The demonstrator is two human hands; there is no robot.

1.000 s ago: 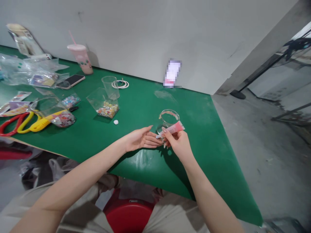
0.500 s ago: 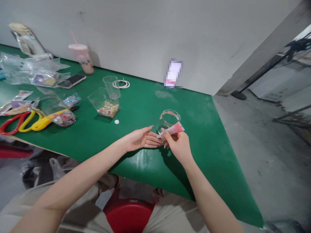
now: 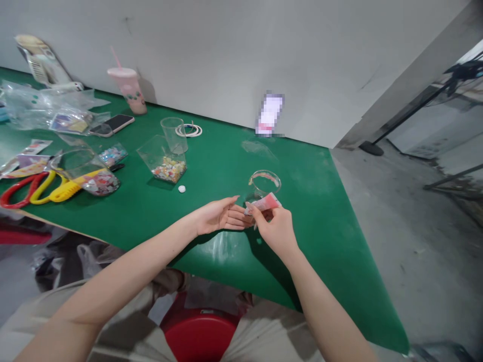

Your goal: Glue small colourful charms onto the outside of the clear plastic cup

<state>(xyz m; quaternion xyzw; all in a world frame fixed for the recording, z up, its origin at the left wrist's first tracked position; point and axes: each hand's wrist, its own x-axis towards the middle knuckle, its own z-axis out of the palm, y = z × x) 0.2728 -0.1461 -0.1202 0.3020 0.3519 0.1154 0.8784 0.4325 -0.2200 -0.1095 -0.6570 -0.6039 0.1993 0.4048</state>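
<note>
Over the front part of the green desk (image 3: pixel 320 241), in the head view, the right hand (image 3: pixel 277 229) holds a pink-and-clear tube (image 3: pixel 268 202) clamped between thumb and fingers, its narrow end pointing down toward the left hand (image 3: pixel 217 217). The left hand is turned palm up, its thumb apart from its four fingers, which lie side by side; their tips meet or overlap the right hand's fingertips, and whether they pinch anything small there I cannot tell. Just beyond the tube on the desk sits a clear round piece (image 3: pixel 278 188) with pink and yellow bits along its rim; a second round piece (image 3: pixel 252 197) is partly hidden by the tube. To the left of the hands lies a small white disc (image 3: pixel 181 189), near an angular clear cup (image 3: pixel 151 153) of mixed coloured pieces. Behind that cup stand an empty clear cup (image 3: pixel 177 138) and, just beside it, a white coil (image 3: pixel 194 131). Farther left are yellow-handled scissors (image 3: pixel 66 191), a red handle (image 3: pixel 15 196) and a phone (image 3: pixel 113 124); a pink tumbler (image 3: pixel 132 90) stands near the wall (image 3: pixel 211 55).
</note>
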